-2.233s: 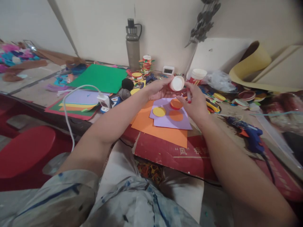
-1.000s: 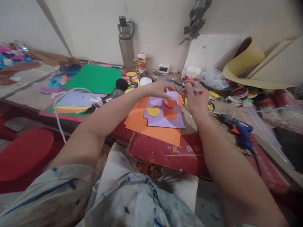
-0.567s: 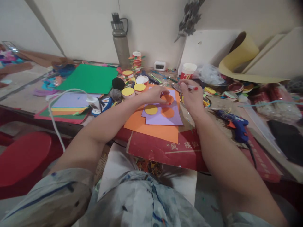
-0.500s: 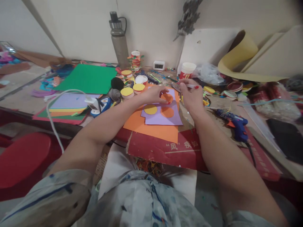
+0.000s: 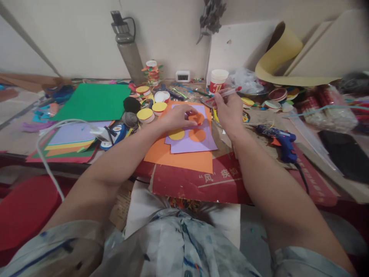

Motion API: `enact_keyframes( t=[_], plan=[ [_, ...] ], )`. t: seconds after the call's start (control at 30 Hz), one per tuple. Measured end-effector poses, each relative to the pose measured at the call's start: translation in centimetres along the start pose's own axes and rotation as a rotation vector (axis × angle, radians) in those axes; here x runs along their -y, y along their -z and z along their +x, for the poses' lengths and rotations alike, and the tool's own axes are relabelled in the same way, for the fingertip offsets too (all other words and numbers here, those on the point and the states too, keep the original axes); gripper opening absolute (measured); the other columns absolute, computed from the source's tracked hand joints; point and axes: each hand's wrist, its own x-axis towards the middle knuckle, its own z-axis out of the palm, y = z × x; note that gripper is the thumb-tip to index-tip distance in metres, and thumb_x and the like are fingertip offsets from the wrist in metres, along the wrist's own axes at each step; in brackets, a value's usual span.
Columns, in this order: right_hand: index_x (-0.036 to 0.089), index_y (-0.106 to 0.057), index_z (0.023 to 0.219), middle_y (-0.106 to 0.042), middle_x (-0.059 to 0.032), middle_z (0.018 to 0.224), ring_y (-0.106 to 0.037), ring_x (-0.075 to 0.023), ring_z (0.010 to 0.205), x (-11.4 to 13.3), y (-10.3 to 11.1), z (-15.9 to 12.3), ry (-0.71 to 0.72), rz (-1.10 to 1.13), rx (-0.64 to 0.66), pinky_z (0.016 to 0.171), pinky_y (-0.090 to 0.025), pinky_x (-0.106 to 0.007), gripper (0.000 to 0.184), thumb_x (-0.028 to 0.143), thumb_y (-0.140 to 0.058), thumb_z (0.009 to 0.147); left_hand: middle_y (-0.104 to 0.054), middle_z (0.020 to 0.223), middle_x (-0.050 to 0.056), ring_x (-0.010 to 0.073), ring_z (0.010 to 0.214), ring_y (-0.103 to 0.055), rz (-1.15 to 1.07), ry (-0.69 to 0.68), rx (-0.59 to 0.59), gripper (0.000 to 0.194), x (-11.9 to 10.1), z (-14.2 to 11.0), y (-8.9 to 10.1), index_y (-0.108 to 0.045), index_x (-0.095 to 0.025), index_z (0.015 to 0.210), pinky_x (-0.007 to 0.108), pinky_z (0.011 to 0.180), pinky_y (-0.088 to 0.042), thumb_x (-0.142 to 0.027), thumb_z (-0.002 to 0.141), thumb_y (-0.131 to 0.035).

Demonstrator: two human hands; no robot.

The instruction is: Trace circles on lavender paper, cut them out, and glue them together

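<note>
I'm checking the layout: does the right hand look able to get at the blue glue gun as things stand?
Probably yes: the blue glue gun lies beside the right forearm with nothing over its handle, though the right hand holds a red-tipped pen.

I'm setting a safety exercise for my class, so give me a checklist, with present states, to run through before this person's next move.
1. Left hand on the orange-topped round piece: ok, thumb and fingers at its left edge.
2. Red-ended pen held: ok, in the right hand.
3. Yellow paper disc fully visible: not ok, the left hand hides its upper edge.
4. Orange paper disc uncovered: ok, lying on the purple paper.
5. Glue gun apart from both hands: ok, lying to the right of the right forearm.
6. Glue gun cool: cannot tell.
</note>
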Motion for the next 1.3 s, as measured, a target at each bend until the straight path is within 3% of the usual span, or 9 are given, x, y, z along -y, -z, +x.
enact_keyframes(
  t=[0.17,0.37,0.6,0.83,1.03,1.3],
  plan=[
    [0.025,-0.071,0.128,-0.079,-0.0116,0.096,-0.08,-0.0316,0.094,0.3,0.7,-0.2,-0.015,-0.043,0.011,0.088,-0.066,-0.054,0.065,0.076,-0.033,0.114,-0.081,0.12,0.01,0.0232,0.1,-0.07,0.023,-0.024,0.032,0.04,0.0,0.0,-0.2,-0.082,-0.025,0.116,0.038,0.095,-0.055,-0.04,0.08,-0.092],
    [0.026,-0.072,0.125,-0.079,-0.0109,0.095,-0.079,-0.0318,0.096,0.9,1.1,-0.6,-0.017,-0.085,0.05,0.092,-0.064,-0.052,0.057,0.072,-0.039,0.114,-0.081,0.121,0.01,0.0235,0.103,-0.071,0.019,-0.025,0.041,0.04,0.1,-0.2,-0.3,-0.082,-0.024,0.117,0.039,0.096,-0.056,-0.043,0.083,-0.09],
    [0.024,-0.074,0.109,-0.078,-0.0122,0.089,-0.077,-0.034,0.092,0.4,0.5,-1.1,-0.026,-0.155,0.1,0.094,-0.062,-0.054,0.051,0.069,-0.05,0.11,-0.071,0.142,0.013,0.028,0.131,-0.068,-0.021,-0.101,-0.035,0.036,0.3,-0.3,-0.8,-0.083,-0.024,0.108,0.045,0.117,-0.054,-0.031,0.076,-0.096],
    [0.025,-0.073,0.103,-0.078,-0.0132,0.091,-0.077,-0.0362,0.096,0.2,0.1,-1.1,-0.065,-0.185,0.138,0.1,-0.061,-0.058,0.038,0.057,-0.053,0.112,-0.075,0.129,0.011,0.0261,0.122,-0.071,-0.042,-0.137,-0.045,0.025,-0.3,-0.5,-0.8,-0.083,-0.023,0.101,0.045,0.115,-0.056,-0.029,0.079,-0.094],
    [0.025,-0.072,0.095,-0.077,-0.0117,0.087,-0.076,-0.0336,0.092,0.9,0.1,-1.1,-0.079,-0.211,0.17,0.098,-0.061,-0.056,0.02,0.036,-0.061,0.108,-0.077,0.128,0.01,0.0259,0.121,-0.072,-0.04,-0.1,-0.035,0.025,-0.6,-0.5,-0.6,-0.083,-0.023,0.099,0.043,0.113,-0.055,-0.033,0.079,-0.094],
    [0.022,-0.074,0.086,-0.08,-0.0166,0.093,-0.078,-0.0358,0.101,3.7,1.4,-0.7,-0.15,-0.323,0.273,0.102,-0.061,-0.055,0.02,0.023,-0.062,0.101,-0.08,0.121,0.009,0.0258,0.114,-0.074,-0.007,-0.149,-0.041,0.028,0.6,0.0,-0.9,-0.083,-0.023,0.101,0.042,0.103,-0.058,-0.037,0.079,-0.094]
  ],
)
